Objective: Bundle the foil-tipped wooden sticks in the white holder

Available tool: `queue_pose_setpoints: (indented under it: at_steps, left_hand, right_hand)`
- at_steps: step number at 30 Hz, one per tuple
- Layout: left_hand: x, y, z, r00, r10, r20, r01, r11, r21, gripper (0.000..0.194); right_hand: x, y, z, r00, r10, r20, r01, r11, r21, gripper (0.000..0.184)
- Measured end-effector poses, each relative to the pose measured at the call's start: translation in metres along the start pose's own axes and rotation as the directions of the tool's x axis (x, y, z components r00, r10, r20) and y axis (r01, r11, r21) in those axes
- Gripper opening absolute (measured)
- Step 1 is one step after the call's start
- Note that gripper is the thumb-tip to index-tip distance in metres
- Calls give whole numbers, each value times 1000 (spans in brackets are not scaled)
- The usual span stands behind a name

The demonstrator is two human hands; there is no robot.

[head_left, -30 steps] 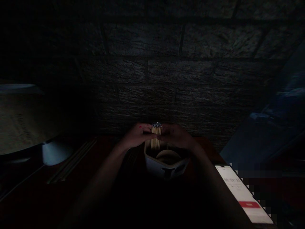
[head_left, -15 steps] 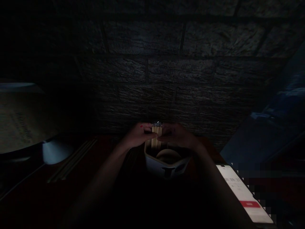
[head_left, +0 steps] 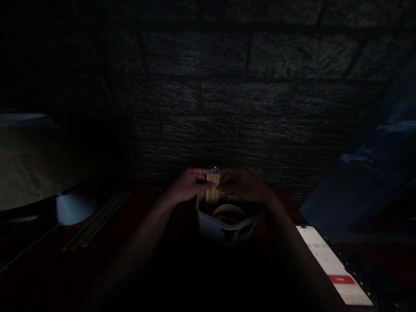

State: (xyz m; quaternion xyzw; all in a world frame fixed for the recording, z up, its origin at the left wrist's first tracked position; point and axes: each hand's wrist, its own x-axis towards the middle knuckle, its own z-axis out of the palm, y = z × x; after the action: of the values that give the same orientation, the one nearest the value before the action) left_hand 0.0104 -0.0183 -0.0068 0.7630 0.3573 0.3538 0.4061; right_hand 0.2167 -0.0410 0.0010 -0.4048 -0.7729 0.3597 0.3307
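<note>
An upright bundle of thin wooden chopsticks with shiny silvery tops stands in a light-coloured angular container. My left hand closes on the bundle from the left, its thumb across the front of the sticks. From the other side my right hand holds the same bundle, thumb close to the left thumb. Fingers behind the sticks are hidden. A round-rimmed object sits inside the container, in front of the bundle; dimness hides what it is. Dark markings show on the container's front.
A lit phone lies at the right, by my forearm. Several long thin sticks lie on the dark reddish table to the left. Beyond them are a pale cone-shaped object and a large printed bag-like object. A brick wall rises behind.
My right thumb has shifted slightly right, a little away from the left thumb. Both hands stay at the bundle, and the container has not moved.
</note>
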Motion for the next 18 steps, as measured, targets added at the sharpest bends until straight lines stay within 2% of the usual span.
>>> queue_pose_setpoints:
  at_steps: [11,18]
  left_hand:
    - [-1,-1,-1,1000,-1,7,1,1000,22,36]
    - [-1,1,0,1000,-17,-14,17,1000,-3,32]
  right_hand:
    - [0,-1,1,1000,13,13,-13,1000,15,19]
    - [0,-1,2,999,31,-12,-31,999,10,17]
